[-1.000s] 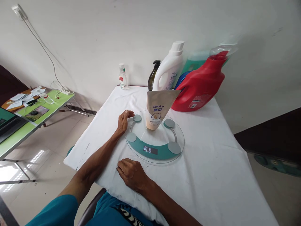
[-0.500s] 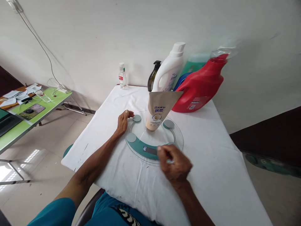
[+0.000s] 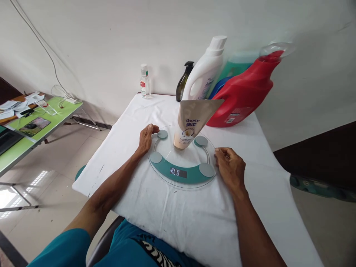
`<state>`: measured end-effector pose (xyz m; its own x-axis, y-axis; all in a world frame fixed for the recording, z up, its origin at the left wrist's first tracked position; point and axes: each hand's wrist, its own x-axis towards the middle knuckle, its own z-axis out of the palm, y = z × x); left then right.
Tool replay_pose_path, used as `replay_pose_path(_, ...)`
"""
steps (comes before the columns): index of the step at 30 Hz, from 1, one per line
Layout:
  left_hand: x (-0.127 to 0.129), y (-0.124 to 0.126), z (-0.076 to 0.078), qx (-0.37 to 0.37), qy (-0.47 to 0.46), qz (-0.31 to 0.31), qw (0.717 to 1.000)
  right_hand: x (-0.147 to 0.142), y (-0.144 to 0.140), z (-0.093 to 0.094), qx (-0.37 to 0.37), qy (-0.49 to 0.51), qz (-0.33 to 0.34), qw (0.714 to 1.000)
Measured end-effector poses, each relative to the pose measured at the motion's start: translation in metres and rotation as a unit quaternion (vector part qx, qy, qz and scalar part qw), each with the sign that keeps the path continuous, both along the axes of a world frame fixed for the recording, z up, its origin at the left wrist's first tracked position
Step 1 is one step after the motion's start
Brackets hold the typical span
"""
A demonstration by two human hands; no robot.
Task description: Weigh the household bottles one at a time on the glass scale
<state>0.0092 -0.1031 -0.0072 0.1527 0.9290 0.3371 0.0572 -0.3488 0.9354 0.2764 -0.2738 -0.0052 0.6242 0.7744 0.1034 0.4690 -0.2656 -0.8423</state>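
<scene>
1. Beige tube (image 3: 190,125) stands cap-down on the glass scale (image 3: 191,180) — long axis roughly upright.
2. Left hand (image 3: 145,138), apparently nearer: fingers curled at the left rim, tube to their right.
3. Right hand (image 3: 231,167): fingers bunched by the right rim, tube leftward — whether either pinches glass, I cannot tell.

Beige tube (image 3: 193,115): "Rejoice" above "飘柔". Scale display (image 3: 178,172): lit digits, too unclear to read.
</scene>
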Motion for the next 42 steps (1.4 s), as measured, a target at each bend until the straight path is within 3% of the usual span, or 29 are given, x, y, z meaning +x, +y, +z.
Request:
replay_pose_path(11, 0.001, 0.0, 0.001, -0.006, 0.0, -0.007, 1.0, -0.001, 0.009, -0.008, 0.009, -0.059, -0.009, 0.998)
replay_pose_path(32, -0.003, -0.002, 0.006, 0.004, 0.067, -0.018, 0.998, -0.002, 0.009, -0.006, -0.01, -0.072, -0.009, 0.997)
replay_pose_path(38, -0.004, -0.006, 0.026, 0.011, 0.043, -0.031, 0.999, -0.002, 0.01, -0.005, -0.009, -0.068, -0.01, 0.998)
replay_pose_path(42, -0.002, -0.006, 0.047, 0.079, 0.023, -0.1, 0.992, 0.0, 0.01, -0.006, -0.008, -0.058, -0.01, 0.998)
